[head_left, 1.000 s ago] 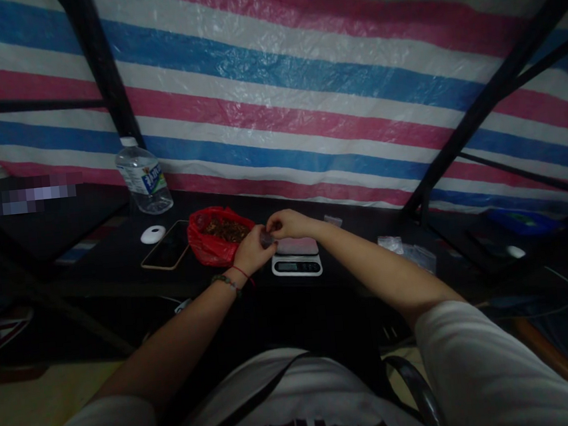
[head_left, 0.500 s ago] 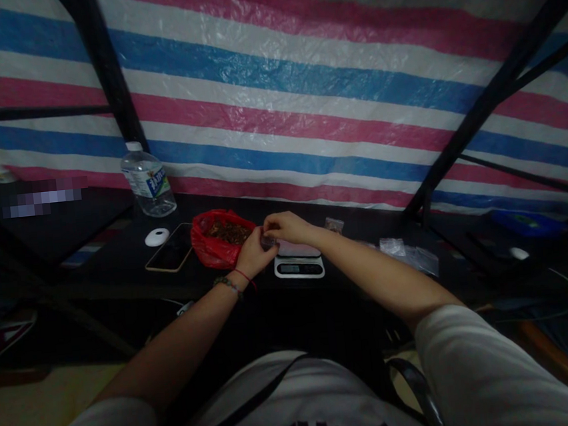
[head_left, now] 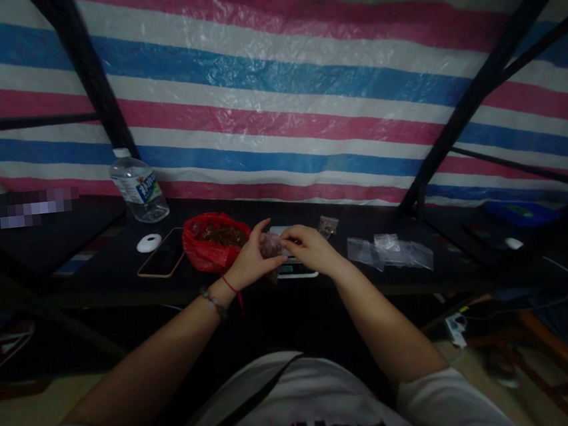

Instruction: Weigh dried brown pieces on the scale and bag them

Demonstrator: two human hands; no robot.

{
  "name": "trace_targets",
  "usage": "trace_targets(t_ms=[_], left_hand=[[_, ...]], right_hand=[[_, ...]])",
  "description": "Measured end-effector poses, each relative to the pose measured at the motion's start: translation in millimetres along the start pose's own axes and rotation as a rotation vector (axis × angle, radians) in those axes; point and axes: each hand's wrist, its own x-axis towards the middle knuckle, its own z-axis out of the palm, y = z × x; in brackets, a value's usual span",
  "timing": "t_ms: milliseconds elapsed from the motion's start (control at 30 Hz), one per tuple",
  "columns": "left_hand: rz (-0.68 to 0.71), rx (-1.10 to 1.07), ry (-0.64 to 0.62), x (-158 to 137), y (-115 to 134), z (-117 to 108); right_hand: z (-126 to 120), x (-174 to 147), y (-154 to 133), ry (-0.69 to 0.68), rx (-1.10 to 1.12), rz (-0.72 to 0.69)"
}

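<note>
Fingers [head_left: 282, 256] pinch small pouch [head_left: 270, 246].

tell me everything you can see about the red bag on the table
The red bag is thin, crinkled, glossy plastic, sitting slumped on the dark table with its mouth open upward. Inside lies a heap of small brownish bits, too dim to identify. It sits between the phone and the left hand, which looks close against its right side; contact is unclear.
</note>
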Motion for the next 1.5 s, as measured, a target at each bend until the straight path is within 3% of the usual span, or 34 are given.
trace_targets(t_ms=[100, 167, 233, 333, 500, 733, 800, 900, 967, 1100, 1267, 1433, 1500], left_hand=[[-0.153, -0.299, -0.233, -2, 4, -3], [-0.257, -0.345, -0.369, -4, 8, -4], [-0.308, -0.309, -0.407, -5, 13, -3], [-0.274, -0.26, -0.365, -7, 20, 1], [-0.199, -0.226, -0.332, -8, 22, 6], [-0.261, -0.297, -0.269, -7, 22, 6], [-0.271, -0.334, -0.242, -7, 22, 7], [-0.245, -0.401, -0.149, -7, 20, 9], [-0.236, -0.424, -0.092, -7, 17, 11], [-0.312, -0.414, -0.17, -6, 16, 12], [-0.184, -0.441, -0.213, -5, 21, 12], [-0.19, -0.385, 0.034, -6, 23, 7], [-0.194, -0.316, 0.062, -6, 24, 4]], right_hand=[[-14, -13, 0, 0.106, 0.111, -0.012], [-20, -21, 2, 0.153, 0.211, 0.018], [-22, -27, 7, 0.198, 0.333, 0.089], [-18, -30, 16, 0.2, 0.481, 0.2], [-9, -26, 25, 0.101, 0.506, 0.221], [-4, -24, 29, 0.307, 0.542, 0.235], [-2, -24, 30, 0.266, 0.562, 0.235], [1, -24, 34, 0.095, 0.538, 0.213], [4, -24, 36, 0.069, 0.524, 0.215], [10, -23, 35, 0.147, 0.544, 0.21], [14, -24, 27, 0.093, 0.637, 0.286], [16, -23, 24, 0.13, 0.749, 0.299], [16, -23, 25, 0.181, 0.769, 0.291]])
